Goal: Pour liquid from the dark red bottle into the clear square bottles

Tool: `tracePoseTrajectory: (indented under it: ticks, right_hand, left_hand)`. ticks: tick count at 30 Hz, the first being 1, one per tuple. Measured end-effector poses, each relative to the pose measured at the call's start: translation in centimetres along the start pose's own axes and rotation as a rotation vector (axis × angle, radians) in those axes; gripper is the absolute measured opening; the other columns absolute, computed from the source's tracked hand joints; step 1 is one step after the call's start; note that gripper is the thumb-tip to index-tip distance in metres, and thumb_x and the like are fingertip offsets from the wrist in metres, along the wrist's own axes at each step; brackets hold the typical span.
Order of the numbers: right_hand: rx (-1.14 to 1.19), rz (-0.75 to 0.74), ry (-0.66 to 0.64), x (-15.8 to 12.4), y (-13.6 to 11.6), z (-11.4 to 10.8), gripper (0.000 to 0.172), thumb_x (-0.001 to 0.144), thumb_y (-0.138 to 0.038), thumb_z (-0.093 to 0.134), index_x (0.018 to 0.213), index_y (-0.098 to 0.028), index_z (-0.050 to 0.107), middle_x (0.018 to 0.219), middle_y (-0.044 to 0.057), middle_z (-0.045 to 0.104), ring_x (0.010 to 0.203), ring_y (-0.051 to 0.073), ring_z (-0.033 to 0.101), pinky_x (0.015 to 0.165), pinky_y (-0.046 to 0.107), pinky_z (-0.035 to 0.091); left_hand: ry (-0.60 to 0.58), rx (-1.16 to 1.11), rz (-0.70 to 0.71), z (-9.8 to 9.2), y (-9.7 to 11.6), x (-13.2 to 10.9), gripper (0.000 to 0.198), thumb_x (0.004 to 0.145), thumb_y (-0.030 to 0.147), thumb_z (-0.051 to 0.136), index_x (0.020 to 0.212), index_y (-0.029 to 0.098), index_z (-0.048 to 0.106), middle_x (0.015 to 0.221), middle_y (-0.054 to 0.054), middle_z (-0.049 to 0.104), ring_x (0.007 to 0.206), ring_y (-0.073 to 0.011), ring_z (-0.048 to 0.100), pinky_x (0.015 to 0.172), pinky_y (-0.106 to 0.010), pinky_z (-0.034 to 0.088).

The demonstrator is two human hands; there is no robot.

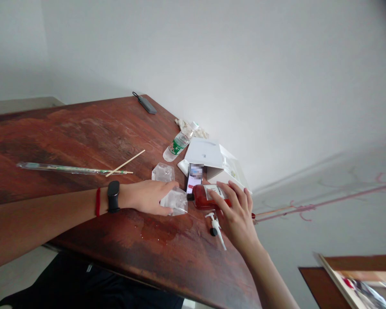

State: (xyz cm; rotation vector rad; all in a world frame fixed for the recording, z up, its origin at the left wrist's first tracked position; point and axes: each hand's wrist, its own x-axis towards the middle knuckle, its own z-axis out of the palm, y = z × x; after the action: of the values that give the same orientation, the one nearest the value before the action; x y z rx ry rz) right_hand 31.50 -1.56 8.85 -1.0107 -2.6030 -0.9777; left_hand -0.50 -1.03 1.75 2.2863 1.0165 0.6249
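My left hand is closed around a clear plastic cup on the wooden table. In my right hand is a bottle of red liquid with a pale label, tipped onto its side. Its dark open neck points left, at the mouth of the cup; whether liquid is flowing cannot be made out. Another clear cup stands just behind my left hand. A white pump dispenser lies below the bottle, beside a small black cap.
Behind the hands are a phone, a white box and a water bottle with a green label. Thin sticks in a plastic sleeve and a loose stick lie left. A grey device rests at the far corner. Droplets wet the table.
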Motion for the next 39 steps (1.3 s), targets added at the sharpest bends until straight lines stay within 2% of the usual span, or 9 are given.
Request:
tracePoseTrajectory:
  ticks: [7,16,21,25,29,35,39]
  right_hand:
    - [-0.017,-0.041,-0.012,0.5,0.1,-0.3,0.057,0.090,-0.009,0.075,0.141,-0.032,0.063,0.152,0.013,0.062,0.143,0.041,0.048,0.127,0.067,0.027]
    - [-0.045,-0.038,-0.031,0.9,-0.2,-0.7,0.060,0.090,-0.008,0.078,0.143,-0.034,0.063,0.155,0.012,0.060,0.146,0.041,0.046,0.129,0.066,0.023]
    - [-0.051,-0.057,-0.047,1.2,-0.3,-1.1,0.063,0.091,-0.008,0.077,0.146,-0.035,0.062,0.156,0.012,0.059,0.147,0.040,0.046,0.130,0.066,0.021]
    - [-0.049,-0.078,-0.063,1.6,-0.5,-1.6,0.060,0.093,-0.009,0.073,0.146,-0.036,0.063,0.156,0.012,0.060,0.148,0.041,0.044,0.129,0.067,0.023]
    - [-0.040,-0.098,-0.077,2.3,-0.8,-2.0,0.059,0.093,-0.006,0.069,0.145,-0.034,0.065,0.154,0.013,0.062,0.149,0.042,0.043,0.127,0.070,0.025]
    - [-0.045,-0.197,-0.045,3.7,-1.0,-2.7,0.062,0.092,-0.004,0.070,0.146,-0.032,0.062,0.154,0.014,0.061,0.149,0.041,0.043,0.127,0.068,0.026]
    - [-0.057,-0.226,-0.059,4.5,-1.3,-3.2,0.067,0.090,-0.001,0.069,0.148,-0.034,0.060,0.155,0.011,0.061,0.150,0.040,0.043,0.128,0.068,0.026]
  left_hand:
    - [-0.028,0.015,-0.032,0.2,-0.3,0.3,0.061,0.094,0.045,0.076,0.143,0.018,0.052,0.126,-0.017,0.080,0.109,-0.0393,0.080,0.082,-0.039,0.055]
    - [-0.036,-0.024,-0.048,0.2,-0.7,0.4,0.067,0.090,0.045,0.081,0.144,0.018,0.050,0.126,-0.017,0.079,0.111,-0.0402,0.079,0.084,-0.040,0.056]
    - [-0.059,-0.063,-0.046,-0.2,-0.5,0.3,0.052,0.091,0.046,0.079,0.131,0.022,0.055,0.123,-0.013,0.080,0.107,-0.0363,0.080,0.080,-0.036,0.056]
    - [-0.077,-0.081,-0.049,-0.6,-0.2,0.3,0.049,0.092,0.051,0.077,0.126,0.021,0.057,0.124,-0.014,0.079,0.105,-0.0353,0.080,0.078,-0.036,0.057]
    - [-0.091,-0.066,-0.058,-0.8,-0.2,0.3,0.051,0.089,0.048,0.078,0.127,0.020,0.058,0.127,-0.016,0.078,0.108,-0.0371,0.079,0.081,-0.038,0.058]
    - [-0.117,-0.014,-0.101,-0.9,-0.4,0.2,0.059,0.085,0.045,0.080,0.133,0.019,0.058,0.117,-0.015,0.081,0.097,-0.0377,0.080,0.074,-0.038,0.056]
    - [-0.135,0.018,-0.123,-1.0,-0.4,0.1,0.064,0.084,0.048,0.080,0.136,0.018,0.057,0.117,-0.016,0.082,0.098,-0.0390,0.080,0.075,-0.039,0.056]
